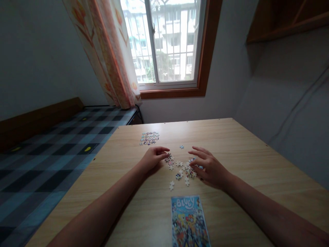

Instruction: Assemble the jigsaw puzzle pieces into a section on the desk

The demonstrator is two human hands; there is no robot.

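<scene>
A loose pile of jigsaw puzzle pieces point(179, 164) lies mid-table, some with pale backs up and some with coloured faces up. My left hand point(154, 159) rests at the pile's left edge, its fingers stretched out beside a few pieces, with nothing visibly held. Over the right side of the pile, my right hand point(209, 167) is open, fingers spread above or on the pieces; its palm side is hidden. A single blue-toned piece point(181, 146) lies beyond the pile, between the hands. Farther back on the left, several pieces point(149, 138) are laid out in rows.
A colourful "Bluey" picture card or box point(189, 219) lies at the table's near side. The wooden table point(246, 202) has a bed with a checked cover point(77, 147) on its left. Behind are a curtain point(110, 51) and a window point(174, 41); a wooden shelf point(290, 27) hangs upper right.
</scene>
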